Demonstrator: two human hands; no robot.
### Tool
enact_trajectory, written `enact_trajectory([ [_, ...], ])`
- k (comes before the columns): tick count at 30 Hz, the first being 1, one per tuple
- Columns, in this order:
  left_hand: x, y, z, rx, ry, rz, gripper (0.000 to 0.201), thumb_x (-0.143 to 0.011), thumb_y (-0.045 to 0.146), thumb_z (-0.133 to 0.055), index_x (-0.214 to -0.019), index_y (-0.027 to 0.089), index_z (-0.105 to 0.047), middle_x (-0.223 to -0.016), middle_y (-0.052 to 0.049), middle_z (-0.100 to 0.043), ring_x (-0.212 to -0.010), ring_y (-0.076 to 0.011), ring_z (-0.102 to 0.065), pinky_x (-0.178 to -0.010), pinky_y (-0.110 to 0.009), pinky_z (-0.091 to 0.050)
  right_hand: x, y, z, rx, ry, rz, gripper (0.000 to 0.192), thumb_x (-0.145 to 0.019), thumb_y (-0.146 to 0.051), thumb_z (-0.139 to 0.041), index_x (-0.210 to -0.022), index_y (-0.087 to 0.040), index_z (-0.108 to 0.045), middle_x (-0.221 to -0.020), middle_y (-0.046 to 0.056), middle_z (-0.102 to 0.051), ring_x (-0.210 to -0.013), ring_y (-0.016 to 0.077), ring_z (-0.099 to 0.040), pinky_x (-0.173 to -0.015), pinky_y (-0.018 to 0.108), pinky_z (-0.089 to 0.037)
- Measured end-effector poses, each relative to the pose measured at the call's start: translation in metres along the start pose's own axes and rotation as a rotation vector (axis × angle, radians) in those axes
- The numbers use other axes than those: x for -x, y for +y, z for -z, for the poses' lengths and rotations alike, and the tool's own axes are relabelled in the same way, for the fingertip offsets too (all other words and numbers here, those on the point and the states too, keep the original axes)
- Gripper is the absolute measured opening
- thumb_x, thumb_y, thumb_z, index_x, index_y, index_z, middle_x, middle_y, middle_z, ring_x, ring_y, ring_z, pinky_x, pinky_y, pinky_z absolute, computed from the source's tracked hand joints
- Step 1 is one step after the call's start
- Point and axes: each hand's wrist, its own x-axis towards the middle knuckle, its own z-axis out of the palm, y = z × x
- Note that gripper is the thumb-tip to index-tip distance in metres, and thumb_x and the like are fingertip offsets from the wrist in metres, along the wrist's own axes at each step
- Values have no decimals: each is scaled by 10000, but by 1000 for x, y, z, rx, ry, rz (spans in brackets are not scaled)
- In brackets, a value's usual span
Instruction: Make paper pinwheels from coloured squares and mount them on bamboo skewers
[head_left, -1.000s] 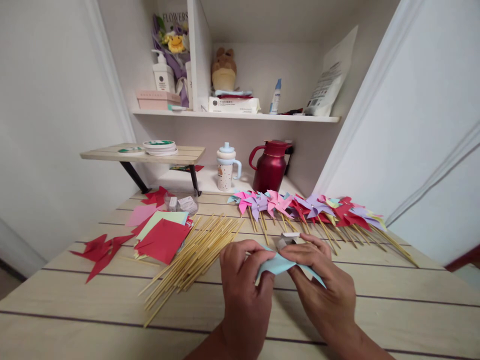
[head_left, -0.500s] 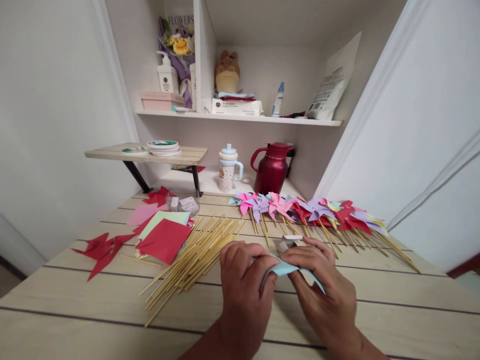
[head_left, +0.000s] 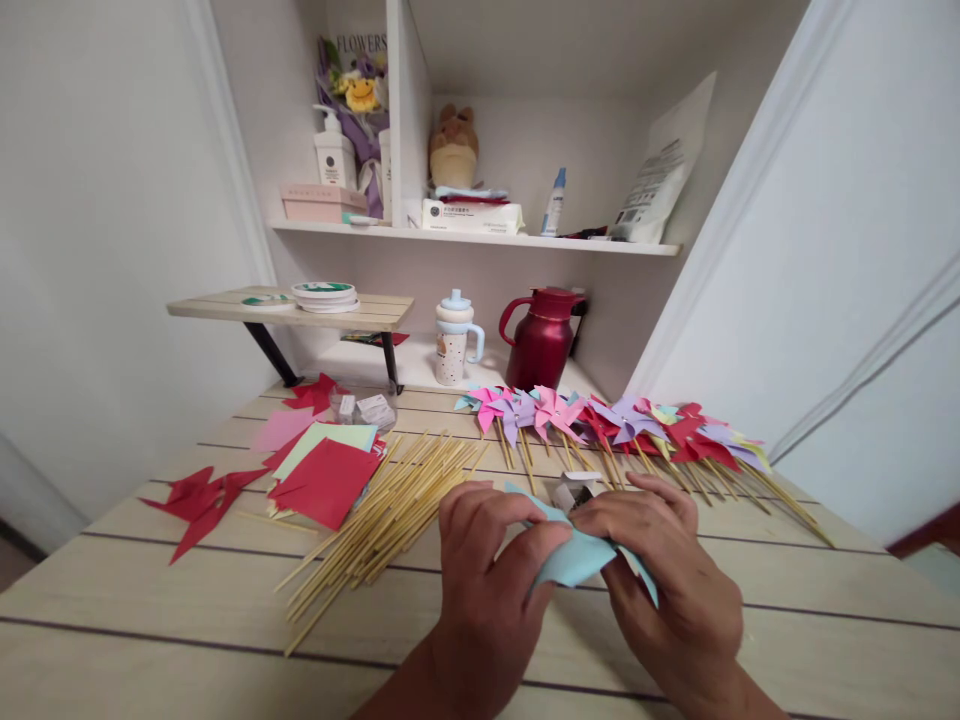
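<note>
A light blue sheet of paper [head_left: 576, 556], bent and partly folded, is held between both hands above the table. My left hand [head_left: 491, 580] pinches its left side, thumb and fingers closed on it. On the other side my right hand [head_left: 671, 585] grips the paper, with the thumb below and fingers over the top. Just beyond the hands sits a small open box [head_left: 576, 488], partly hidden by them. Thin wooden sticks [head_left: 390, 515] lie in a loose pile left of my left hand.
Finished paper pinwheels [head_left: 559, 412] on sticks line the back right of the table. At left lie red paper squares [head_left: 330, 480], a red cut paper piece [head_left: 199, 505] and a clear plastic box [head_left: 367, 408]. A cup [head_left: 451, 350] and a red jug [head_left: 538, 345] stand behind.
The blue paper has been tilted so more of its face shows. My right hand has shifted slightly right and down; the left keeps its pinch.
</note>
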Motion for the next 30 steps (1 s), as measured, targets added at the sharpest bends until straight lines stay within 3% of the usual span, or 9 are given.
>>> enact_trajectory([
  [5, -2, 2, 3, -24, 47, -4, 253, -879, 85, -512, -924, 245, -703, -919, -41, -650, -899, -197, -573, -892, -376, -450, -3, 1, 3, -11, -5, 6, 260, -839, -41, -578, -983, -253, -624, -845, 1, -730, -797, 211, -696, -997, 486, -369],
  [11, -3, 3, -2, -18, 29, 10, 195, -873, 79, -595, -911, 247, -687, -901, -22, -643, -888, -184, -569, -909, -371, -432, -2, 3, 1, -25, -57, 0, 215, -870, -67, -554, -975, -249, -602, -849, 5, -716, -798, 206, -681, -969, 467, -381],
  [15, -2, -1, -8, 30, 19, 94, 184, -835, 55, -652, -882, 231, -678, -852, -2, -642, -823, -162, -584, -867, -364, -437, 1, 7, -3, -37, -70, -57, 183, -896, -99, -571, -965, -263, -614, -843, -3, -717, -788, 199, -673, -973, 458, -393],
  [19, -2, -5, -15, 108, -16, 343, 143, -788, 93, -729, -738, 221, -689, -837, 0, -665, -818, -170, -615, -781, -335, -463, -1, 9, -7, -139, -88, -305, 9, -889, -269, -675, -895, -276, -675, -840, 1, -743, -835, 223, -689, -852, 382, -501],
  [23, -2, -7, -19, 242, -70, 640, 172, -768, 134, -744, -627, 204, -675, -771, 3, -658, -777, -172, -633, -726, -305, -475, -6, 7, -7, -310, -176, -599, 162, -833, -404, -717, -829, -243, -702, -772, -8, -723, -715, 195, -671, -640, 288, -529],
  [30, -7, -4, -17, 388, -56, 868, 175, -749, 226, -736, -585, 193, -687, -681, 7, -608, -697, -151, -592, -670, -256, -457, -8, 6, -6, -531, -252, -858, 278, -756, -440, -768, -908, -223, -682, -800, 1, -644, -700, 164, -578, -617, 272, -482],
])
